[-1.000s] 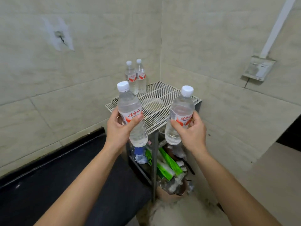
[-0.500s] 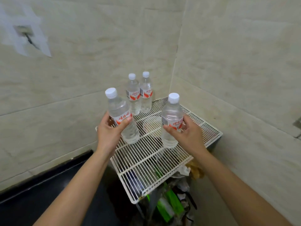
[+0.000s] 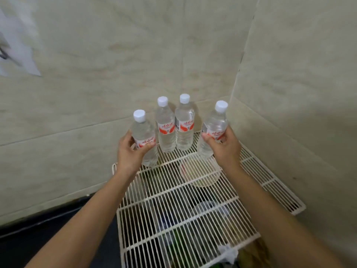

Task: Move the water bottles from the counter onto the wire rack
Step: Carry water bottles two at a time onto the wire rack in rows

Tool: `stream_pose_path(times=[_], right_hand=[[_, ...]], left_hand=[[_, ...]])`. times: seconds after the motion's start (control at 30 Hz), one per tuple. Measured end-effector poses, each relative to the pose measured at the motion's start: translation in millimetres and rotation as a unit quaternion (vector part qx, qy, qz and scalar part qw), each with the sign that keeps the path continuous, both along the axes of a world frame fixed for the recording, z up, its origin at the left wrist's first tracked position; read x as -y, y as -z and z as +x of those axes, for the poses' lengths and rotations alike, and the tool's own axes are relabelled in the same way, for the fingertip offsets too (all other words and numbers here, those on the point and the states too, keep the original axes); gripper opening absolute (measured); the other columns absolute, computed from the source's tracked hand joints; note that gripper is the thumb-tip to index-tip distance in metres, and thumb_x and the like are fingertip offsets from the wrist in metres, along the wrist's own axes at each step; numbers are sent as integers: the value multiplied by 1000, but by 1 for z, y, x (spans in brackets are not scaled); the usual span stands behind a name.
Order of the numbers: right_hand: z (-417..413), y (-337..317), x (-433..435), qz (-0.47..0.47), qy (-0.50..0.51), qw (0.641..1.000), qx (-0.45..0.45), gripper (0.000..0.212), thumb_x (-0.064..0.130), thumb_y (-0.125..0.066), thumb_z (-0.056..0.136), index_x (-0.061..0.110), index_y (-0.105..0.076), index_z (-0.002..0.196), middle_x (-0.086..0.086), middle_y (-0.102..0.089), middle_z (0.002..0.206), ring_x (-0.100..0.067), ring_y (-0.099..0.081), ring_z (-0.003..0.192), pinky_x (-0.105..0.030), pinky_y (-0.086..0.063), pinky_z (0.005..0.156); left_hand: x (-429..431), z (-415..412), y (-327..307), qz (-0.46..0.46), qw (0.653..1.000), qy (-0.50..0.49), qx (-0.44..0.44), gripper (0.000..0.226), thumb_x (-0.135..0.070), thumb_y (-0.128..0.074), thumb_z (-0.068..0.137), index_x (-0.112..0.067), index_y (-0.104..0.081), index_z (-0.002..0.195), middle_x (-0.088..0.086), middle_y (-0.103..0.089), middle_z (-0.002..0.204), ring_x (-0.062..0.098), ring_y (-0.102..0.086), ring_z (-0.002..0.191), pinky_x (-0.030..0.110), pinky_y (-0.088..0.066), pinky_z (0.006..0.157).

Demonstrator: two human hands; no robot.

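I have moved both bottles in to the back of the wire rack [image 3: 202,215]. My left hand [image 3: 131,151] grips the left bottle [image 3: 144,139], my right hand [image 3: 225,147] the right bottle [image 3: 213,132], flanking the two standing bottles [image 3: 174,125]. Soon I can let go.

Both arms outstretched, left hand [image 3: 131,151] and right hand [image 3: 225,147] each with fingers [image 3: 147,147] curled tight.

Before you, beige tiled wall [image 3: 116,55], white tape patch [image 3: 17,55] on the wall's upper left, black counter [image 3: 38,242] along the wall's foot, blurred clutter [image 3: 173,244] right of the counter.
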State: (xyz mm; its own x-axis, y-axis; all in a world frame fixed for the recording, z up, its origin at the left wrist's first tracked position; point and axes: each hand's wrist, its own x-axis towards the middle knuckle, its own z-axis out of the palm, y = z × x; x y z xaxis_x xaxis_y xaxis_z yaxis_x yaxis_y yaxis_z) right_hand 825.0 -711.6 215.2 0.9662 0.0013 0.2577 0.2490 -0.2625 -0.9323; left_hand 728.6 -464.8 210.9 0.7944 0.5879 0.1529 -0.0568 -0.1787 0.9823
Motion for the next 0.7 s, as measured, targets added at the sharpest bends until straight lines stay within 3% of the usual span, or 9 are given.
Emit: stream_pose_path(times=[0.13, 0.3, 0.4, 0.47, 0.53, 0.6, 0.7], right_hand=[[37, 0, -6, 18, -20, 1000, -10, 52, 35, -87, 75, 26, -66, 121, 12, -74, 106, 0, -69, 96, -36, -60, 90], [72, 3, -18, 7, -72, 997, -21, 59, 37, -87, 75, 25, -64, 127, 9, -74, 113, -3, -69, 102, -40, -59, 94], [84, 17, -20, -48, -153, 986, -34, 75, 44, -85, 76, 38, -48, 142, 11, -67, 130, -9, -64, 119, -46, -54, 102], [90, 25, -15, -83, -193, 976, -50, 94, 37, -87, 74, 44, -33, 150, 11, -62, 138, -11, -60, 126, -49, -52, 105], [93, 32, -13, -120, -215, 967, -62, 113, 31, -92, 69, 43, -19, 155, 7, -57, 145, -15, -57, 131, -52, -49, 107], [90, 38, -15, -160, -208, 963, -64, 133, 40, -95, 62, 38, -3, 158, 1, -45, 155, -21, -48, 140, -55, -43, 112], [87, 43, -26, -179, -175, 966, -59, 144, 47, -95, 57, 34, 6, 159, -5, -37, 160, -28, -40, 144, -53, -38, 114]], left_hand=[[2, 30, -1, -46, 998, -43, -20, 62, -16, -86, 74, -28, -62, 130, -3, -71, 116, 13, -65, 108, 46, -55, 99], [1, 47, 2, 8, 998, -55, -36, 58, -26, -85, 77, -30, -60, 130, -8, -71, 119, 9, -64, 112, 43, -56, 97], [-3, 46, 7, 58, 994, -75, -50, 58, -39, -85, 76, -35, -59, 127, -2, -68, 119, 10, -65, 106, 40, -57, 93], [-4, 43, 14, 52, 994, -79, -59, 57, -31, -84, 78, -29, -58, 129, -4, -68, 117, 6, -65, 104, 38, -57, 93], [-1, 42, 22, 49, 993, -81, -68, 59, -19, -82, 81, -24, -55, 133, -7, -68, 120, 3, -64, 106, 36, -55, 95], [4, 42, 28, 59, 992, -81, -73, 64, -18, -80, 82, -26, -51, 138, -9, -64, 127, 3, -61, 109, 33, -53, 93], [6, 45, 35, 81, 991, -80, -72, 64, -22, -78, 84, -31, -49, 140, -8, -63, 132, 8, -60, 115, 31, -50, 92]])
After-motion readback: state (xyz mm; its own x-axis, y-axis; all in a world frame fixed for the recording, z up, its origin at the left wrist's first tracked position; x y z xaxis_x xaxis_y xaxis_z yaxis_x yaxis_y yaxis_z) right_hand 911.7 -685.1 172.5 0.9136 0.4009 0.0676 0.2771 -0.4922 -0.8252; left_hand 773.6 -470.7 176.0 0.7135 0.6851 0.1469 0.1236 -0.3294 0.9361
